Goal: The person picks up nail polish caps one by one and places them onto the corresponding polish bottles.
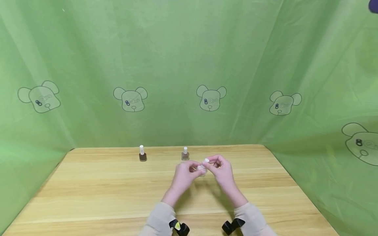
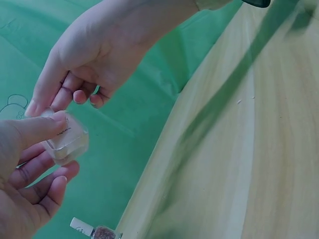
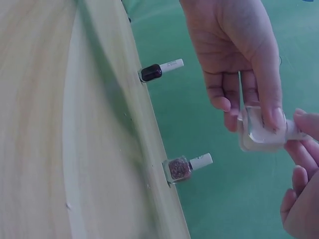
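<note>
A nail polish bottle point(image 1: 201, 168) with pale, whitish contents is held up over the table between both hands. My left hand point(image 1: 184, 175) grips its square glass body, thumb across the front, as the left wrist view shows. The white cap point(image 1: 206, 160) is pinched between thumb and forefinger of my right hand point(image 1: 222, 170). In the right wrist view the cap point(image 3: 295, 130) sits at the bottle's neck, partly hidden by the right fingers.
Near the table's point(image 1: 118, 190) back edge stand a dark nail polish bottle point(image 1: 143, 157) and a brownish glitter one point(image 1: 185, 155), both upright with white caps. Green curtain point(image 1: 171, 65) with bear-head prints hangs behind and at the sides.
</note>
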Motion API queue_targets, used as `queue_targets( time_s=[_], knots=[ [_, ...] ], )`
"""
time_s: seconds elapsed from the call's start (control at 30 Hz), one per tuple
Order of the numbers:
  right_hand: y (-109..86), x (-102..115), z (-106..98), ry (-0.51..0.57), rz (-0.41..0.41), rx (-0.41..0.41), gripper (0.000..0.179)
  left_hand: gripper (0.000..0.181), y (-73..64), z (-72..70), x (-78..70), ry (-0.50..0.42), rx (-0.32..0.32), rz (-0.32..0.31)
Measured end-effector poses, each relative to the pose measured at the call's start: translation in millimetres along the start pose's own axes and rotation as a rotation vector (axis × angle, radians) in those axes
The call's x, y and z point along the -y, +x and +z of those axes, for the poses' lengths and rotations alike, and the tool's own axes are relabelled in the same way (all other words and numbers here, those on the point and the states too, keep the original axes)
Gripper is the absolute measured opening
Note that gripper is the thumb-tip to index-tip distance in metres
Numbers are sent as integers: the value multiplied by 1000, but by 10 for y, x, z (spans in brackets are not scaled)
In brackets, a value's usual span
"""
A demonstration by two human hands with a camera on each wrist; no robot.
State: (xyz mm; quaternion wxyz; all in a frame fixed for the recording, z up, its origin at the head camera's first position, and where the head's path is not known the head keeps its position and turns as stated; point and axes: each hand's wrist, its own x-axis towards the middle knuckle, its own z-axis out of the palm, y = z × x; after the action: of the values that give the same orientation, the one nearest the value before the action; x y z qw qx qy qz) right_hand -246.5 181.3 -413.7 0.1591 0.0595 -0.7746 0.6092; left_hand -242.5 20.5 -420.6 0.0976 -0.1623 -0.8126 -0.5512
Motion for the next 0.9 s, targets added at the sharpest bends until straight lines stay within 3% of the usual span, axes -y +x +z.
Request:
queue_targets(
  time_s=[0.2,0.5,0.67,0.77,0.9],
  knots=[
    [17,-2,0,8,-8,14,28,31,-8,25,-23,16,-24,27],
    [73,-30,-118,33,-72,282,36,32,16,-19,13,-23,20,0],
    [94,-28,-167,45,-95,381,39,34,25,-50,23,-34,57,-12],
    [100,-33,-183,50,-87,409,40,33,22,-57,30,-46,74,-17],
    [98,-36,-197,45,-54,395,38,31,10,-55,52,-61,84,20]
  ],
)
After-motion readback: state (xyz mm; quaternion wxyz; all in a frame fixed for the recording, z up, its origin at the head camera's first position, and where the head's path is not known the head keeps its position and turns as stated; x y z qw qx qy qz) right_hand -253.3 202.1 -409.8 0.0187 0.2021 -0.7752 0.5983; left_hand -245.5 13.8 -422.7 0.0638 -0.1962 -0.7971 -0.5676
